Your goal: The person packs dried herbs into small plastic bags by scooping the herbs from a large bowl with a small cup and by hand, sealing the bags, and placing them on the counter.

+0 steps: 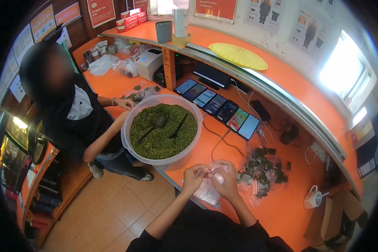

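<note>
Both hands are together over the front edge of the orange counter. My left hand (194, 178) has its fingers pinched on the edge of a small clear plastic bag. My right hand (224, 179) is closed on the same plastic, close to the left fingertips. Just below them lies a stack of clear plastic bags (207, 194). To the right is a pile of small bags with dark green contents (262, 172). At the upper left of my hands stands a large translucent tub (194, 147) of chopped green leaves, with two dark spoons lying in it.
A co-worker (71, 105) stands at the left, arms near the tub. Several phones (203, 98) lie in a row behind it. A mug (312, 198) and a cardboard box (336, 214) are at the right. A yellow lid (238, 56) rests on the upper shelf.
</note>
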Action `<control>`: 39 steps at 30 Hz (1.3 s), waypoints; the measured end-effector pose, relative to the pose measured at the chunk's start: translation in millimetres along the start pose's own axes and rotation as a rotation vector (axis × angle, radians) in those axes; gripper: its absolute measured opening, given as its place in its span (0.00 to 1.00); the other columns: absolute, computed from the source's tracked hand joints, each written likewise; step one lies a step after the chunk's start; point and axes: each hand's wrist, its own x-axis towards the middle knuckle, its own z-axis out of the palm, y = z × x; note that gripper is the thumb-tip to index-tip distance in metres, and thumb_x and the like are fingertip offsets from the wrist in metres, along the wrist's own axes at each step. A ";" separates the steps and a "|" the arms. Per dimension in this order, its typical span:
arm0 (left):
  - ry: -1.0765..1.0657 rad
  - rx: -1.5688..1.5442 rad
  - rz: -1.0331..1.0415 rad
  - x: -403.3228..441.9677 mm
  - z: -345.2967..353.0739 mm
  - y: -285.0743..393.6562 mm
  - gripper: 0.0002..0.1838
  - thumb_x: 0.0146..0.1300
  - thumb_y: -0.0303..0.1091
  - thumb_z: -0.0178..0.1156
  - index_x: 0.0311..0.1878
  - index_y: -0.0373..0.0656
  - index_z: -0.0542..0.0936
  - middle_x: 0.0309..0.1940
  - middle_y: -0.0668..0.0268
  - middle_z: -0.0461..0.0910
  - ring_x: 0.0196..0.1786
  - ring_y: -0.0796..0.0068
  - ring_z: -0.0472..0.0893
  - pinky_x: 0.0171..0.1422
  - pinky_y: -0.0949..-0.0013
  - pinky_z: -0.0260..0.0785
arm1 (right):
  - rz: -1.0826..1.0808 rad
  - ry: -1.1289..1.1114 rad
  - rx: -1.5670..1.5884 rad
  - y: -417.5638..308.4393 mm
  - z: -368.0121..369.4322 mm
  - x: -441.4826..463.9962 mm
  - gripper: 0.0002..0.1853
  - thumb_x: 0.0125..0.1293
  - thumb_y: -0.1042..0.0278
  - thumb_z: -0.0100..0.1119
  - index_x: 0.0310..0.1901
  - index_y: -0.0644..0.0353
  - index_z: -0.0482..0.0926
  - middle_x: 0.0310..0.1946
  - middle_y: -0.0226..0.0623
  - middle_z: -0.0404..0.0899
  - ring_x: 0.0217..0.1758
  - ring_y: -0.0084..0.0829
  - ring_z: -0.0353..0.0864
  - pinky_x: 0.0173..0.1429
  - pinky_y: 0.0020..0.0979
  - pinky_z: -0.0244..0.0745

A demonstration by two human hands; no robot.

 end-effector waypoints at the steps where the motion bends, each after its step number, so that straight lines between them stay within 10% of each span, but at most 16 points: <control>1: 0.006 0.001 0.001 -0.8 -3.4 4.4 0.09 0.73 0.28 0.58 0.46 0.32 0.83 0.37 0.62 0.86 0.41 0.74 0.85 0.49 0.71 0.79 | -0.004 -0.003 0.004 1.1 0.1 4.1 0.10 0.57 0.68 0.72 0.38 0.57 0.81 0.42 0.34 0.82 0.51 0.32 0.78 0.56 0.38 0.66; 3: -0.064 0.018 0.044 -4.6 -11.8 11.2 0.08 0.73 0.27 0.56 0.43 0.33 0.82 0.37 0.65 0.85 0.42 0.77 0.84 0.48 0.71 0.80 | 0.477 -0.174 0.663 6.8 -2.9 7.7 0.10 0.59 0.67 0.71 0.38 0.58 0.81 0.35 0.30 0.80 0.39 0.23 0.80 0.44 0.29 0.70; 7: -0.029 0.035 0.132 -16.6 -19.6 22.8 0.05 0.71 0.26 0.57 0.42 0.36 0.82 0.36 0.63 0.84 0.42 0.70 0.83 0.47 0.65 0.78 | 0.335 -0.473 0.559 27.1 -7.7 4.0 0.04 0.63 0.74 0.69 0.36 0.65 0.84 0.29 0.32 0.84 0.33 0.20 0.82 0.40 0.24 0.73; 15: 0.415 1.033 0.648 -51.0 -3.6 50.3 0.09 0.64 0.36 0.63 0.46 0.47 0.82 0.50 0.64 0.75 0.53 0.61 0.71 0.59 0.58 0.60 | 0.483 -0.729 0.644 -12.1 -21.8 18.1 0.03 0.63 0.79 0.65 0.36 0.71 0.83 0.26 0.36 0.85 0.29 0.29 0.88 0.30 0.27 0.80; 21: -0.082 0.565 0.330 -60.7 -22.6 37.7 0.12 0.66 0.36 0.61 0.47 0.40 0.81 0.36 0.59 0.77 0.41 0.62 0.78 0.47 0.60 0.69 | 0.092 -0.711 0.469 -22.4 -19.1 26.5 0.06 0.64 0.72 0.66 0.32 0.66 0.83 0.22 0.35 0.83 0.22 0.22 0.83 0.28 0.27 0.77; 26: -0.191 0.330 0.223 -64.6 -34.6 44.4 0.11 0.65 0.35 0.62 0.41 0.36 0.81 0.32 0.58 0.79 0.35 0.62 0.80 0.41 0.62 0.72 | 0.475 -0.934 0.761 -30.2 -29.1 33.7 0.07 0.64 0.72 0.64 0.31 0.65 0.84 0.20 0.33 0.82 0.23 0.20 0.83 0.26 0.26 0.75; 30: 0.016 0.674 0.320 -68.9 -31.7 41.5 0.13 0.63 0.37 0.64 0.33 0.35 0.82 0.29 0.56 0.81 0.28 0.57 0.82 0.33 0.60 0.74 | 0.378 -0.716 0.587 -30.3 -6.0 19.4 0.08 0.60 0.71 0.66 0.26 0.65 0.82 0.19 0.35 0.82 0.21 0.24 0.82 0.24 0.28 0.74; 32: 0.120 0.748 0.317 -68.4 -34.3 38.9 0.14 0.62 0.38 0.64 0.30 0.35 0.82 0.27 0.55 0.81 0.27 0.55 0.83 0.32 0.58 0.74 | -0.056 -0.228 0.193 -28.4 5.9 23.6 0.09 0.54 0.71 0.67 0.21 0.63 0.78 0.18 0.37 0.79 0.18 0.29 0.81 0.24 0.32 0.73; 37: 0.362 0.928 -0.024 -81.4 -39.2 60.0 0.18 0.58 0.39 0.66 0.49 0.38 0.81 0.38 0.50 0.83 0.34 0.49 0.84 0.41 0.56 0.78 | -0.044 -0.265 0.167 -50.2 10.3 29.1 0.08 0.51 0.70 0.68 0.24 0.61 0.78 0.20 0.38 0.76 0.22 0.36 0.82 0.27 0.34 0.74; 39: 0.407 0.888 0.191 -87.6 -37.3 65.0 0.24 0.58 0.40 0.65 0.56 0.40 0.77 0.44 0.49 0.82 0.42 0.45 0.83 0.46 0.53 0.77 | -0.038 -0.213 0.311 -53.1 12.7 32.2 0.05 0.54 0.72 0.67 0.30 0.62 0.80 0.25 0.40 0.79 0.26 0.38 0.83 0.29 0.35 0.76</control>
